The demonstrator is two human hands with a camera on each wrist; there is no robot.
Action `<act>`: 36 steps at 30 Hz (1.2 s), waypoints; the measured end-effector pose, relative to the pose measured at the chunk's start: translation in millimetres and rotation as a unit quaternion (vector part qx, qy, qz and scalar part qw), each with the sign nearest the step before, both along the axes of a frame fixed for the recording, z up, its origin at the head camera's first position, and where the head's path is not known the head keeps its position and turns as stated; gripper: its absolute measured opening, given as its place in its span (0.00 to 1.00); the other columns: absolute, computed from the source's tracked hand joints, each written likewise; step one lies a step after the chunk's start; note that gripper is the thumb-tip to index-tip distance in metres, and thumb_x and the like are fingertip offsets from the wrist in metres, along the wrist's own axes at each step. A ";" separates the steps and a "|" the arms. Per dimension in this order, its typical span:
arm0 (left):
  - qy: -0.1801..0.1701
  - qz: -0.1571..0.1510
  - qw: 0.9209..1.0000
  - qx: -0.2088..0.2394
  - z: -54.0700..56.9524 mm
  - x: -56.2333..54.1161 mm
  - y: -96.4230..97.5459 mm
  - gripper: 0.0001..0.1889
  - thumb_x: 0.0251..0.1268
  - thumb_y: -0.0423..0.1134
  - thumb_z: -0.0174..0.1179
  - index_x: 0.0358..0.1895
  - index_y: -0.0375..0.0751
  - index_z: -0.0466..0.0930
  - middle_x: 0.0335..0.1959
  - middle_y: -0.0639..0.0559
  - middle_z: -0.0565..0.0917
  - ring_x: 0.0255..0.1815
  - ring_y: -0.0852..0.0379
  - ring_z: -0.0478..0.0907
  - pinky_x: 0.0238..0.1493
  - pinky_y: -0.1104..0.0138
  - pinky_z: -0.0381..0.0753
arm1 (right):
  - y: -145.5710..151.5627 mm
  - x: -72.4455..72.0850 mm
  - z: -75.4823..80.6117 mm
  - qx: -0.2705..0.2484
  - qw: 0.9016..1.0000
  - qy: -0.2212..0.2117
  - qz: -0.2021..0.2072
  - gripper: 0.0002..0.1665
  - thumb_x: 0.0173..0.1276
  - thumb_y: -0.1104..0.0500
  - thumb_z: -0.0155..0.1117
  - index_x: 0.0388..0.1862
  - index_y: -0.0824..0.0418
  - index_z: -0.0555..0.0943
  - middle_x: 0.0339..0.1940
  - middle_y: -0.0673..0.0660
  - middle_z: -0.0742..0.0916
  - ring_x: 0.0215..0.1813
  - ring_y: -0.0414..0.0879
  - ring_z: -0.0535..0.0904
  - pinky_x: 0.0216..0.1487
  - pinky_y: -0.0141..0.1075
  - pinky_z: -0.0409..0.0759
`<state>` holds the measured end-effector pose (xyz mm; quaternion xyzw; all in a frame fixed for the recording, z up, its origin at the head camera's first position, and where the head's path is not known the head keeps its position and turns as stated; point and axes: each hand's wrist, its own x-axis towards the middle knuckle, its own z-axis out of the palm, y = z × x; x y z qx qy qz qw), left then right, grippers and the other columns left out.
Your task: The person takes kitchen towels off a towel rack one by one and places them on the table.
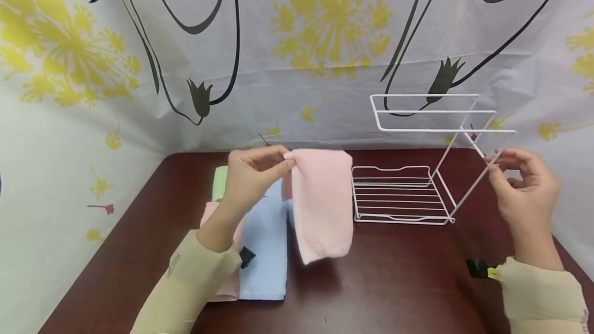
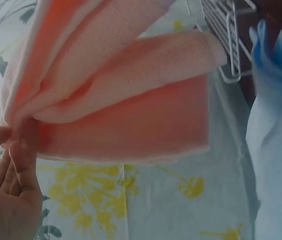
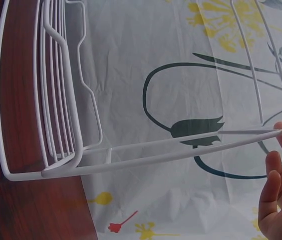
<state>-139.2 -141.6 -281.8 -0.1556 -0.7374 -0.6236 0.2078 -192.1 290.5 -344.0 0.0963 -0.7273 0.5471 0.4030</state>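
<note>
My left hand (image 1: 252,171) pinches a folded pink towel (image 1: 323,205) by its upper left corner, and the cloth hangs down over the table. In the left wrist view the pink towel (image 2: 131,115) spreads out from thumb and fingers in loose folds. On the right stands a white wire rack (image 1: 399,197) with a slatted base and an upper tier of bars. My right hand (image 1: 526,184) pinches the rack's slanted side post between thumb and fingers. The right wrist view shows the fingertips at the wire frame (image 3: 180,155).
Left of the hanging towel lie a blue towel (image 1: 264,256), another pink towel (image 1: 225,293) and a green one (image 1: 219,182), partly under my left forearm. The dark red table (image 1: 371,282) meets a flower-printed curtain (image 1: 287,92) at its back edge.
</note>
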 end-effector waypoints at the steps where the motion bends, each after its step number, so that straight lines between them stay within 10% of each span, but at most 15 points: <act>1: -0.009 -0.002 1.000 -0.001 -2.5 3.4 1.6 0.08 0.54 0.30 0.72 0.38 0.32 0.88 0.24 0.63 0.86 0.28 0.61 0.85 0.35 0.68 0.85 | 0.2 -0.2 0.0 -0.001 1.000 0.002 0.002 0.18 0.62 0.76 0.59 0.52 0.71 0.81 0.36 0.37 0.87 0.41 0.30 0.82 0.29 0.16 0.73; 10: -0.078 -0.057 0.995 -0.007 -21.7 31.0 14.5 0.09 0.55 0.29 0.71 0.40 0.31 0.88 0.33 0.37 0.89 0.30 0.62 0.86 0.38 0.67 0.87 | -0.5 -2.4 0.1 -0.008 1.000 0.000 0.004 0.17 0.63 0.76 0.58 0.51 0.74 0.80 0.36 0.38 0.88 0.40 0.31 0.82 0.29 0.16 0.74; 22: -0.129 -0.117 0.985 -0.015 -40.1 58.6 26.6 0.05 0.54 0.30 0.71 0.34 0.31 0.87 0.25 0.37 0.87 0.21 0.64 0.80 0.24 0.71 0.79 | -0.9 -0.8 2.3 -0.013 1.000 -0.015 -0.008 0.18 0.63 0.76 0.58 0.51 0.67 0.82 0.35 0.37 0.87 0.40 0.30 0.82 0.30 0.16 0.74; 29: -0.232 -0.135 0.963 0.007 -49.0 53.3 26.1 0.10 0.54 0.28 0.69 0.38 0.24 0.86 0.24 0.49 0.87 0.21 0.65 0.79 0.26 0.72 0.80 | -0.7 -1.0 2.5 -0.011 1.000 -0.012 -0.006 0.18 0.63 0.76 0.58 0.51 0.69 0.81 0.36 0.37 0.88 0.41 0.30 0.82 0.31 0.15 0.74; 36: -0.303 -0.102 0.947 -0.037 -65.1 33.4 10.3 0.13 0.55 0.30 0.69 0.43 0.24 0.86 0.33 0.38 0.89 0.24 0.62 0.83 0.32 0.68 0.84 | 0.3 -3.1 0.6 -0.013 1.000 -0.003 0.001 0.18 0.63 0.75 0.59 0.51 0.69 0.81 0.35 0.38 0.88 0.40 0.31 0.83 0.32 0.15 0.75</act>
